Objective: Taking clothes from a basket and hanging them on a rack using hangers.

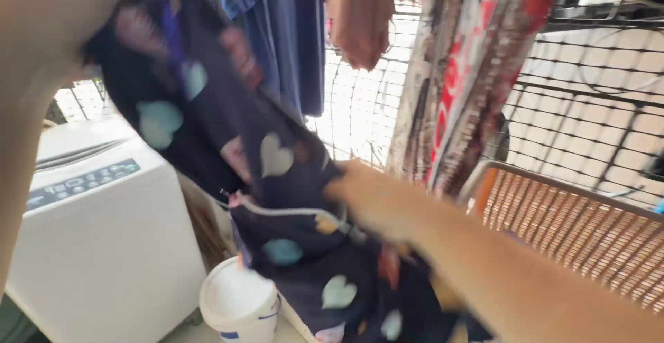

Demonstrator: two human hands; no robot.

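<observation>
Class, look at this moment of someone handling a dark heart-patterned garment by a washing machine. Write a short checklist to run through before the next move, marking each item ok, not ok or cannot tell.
1. Right hand has a grip on the dark garment: ok, though blurred.
2. Left hand on the garment's upper end: cannot tell, the hand is out of frame.
3. Garment stays off the floor: cannot tell, its lower end leaves the picture.
4. Garment hangs free of the white bucket: cannot tell, they overlap in view.
5. Washing machine lid shut: ok.
6. Hanging clothes are close behind: not ok, crowded.
</observation>
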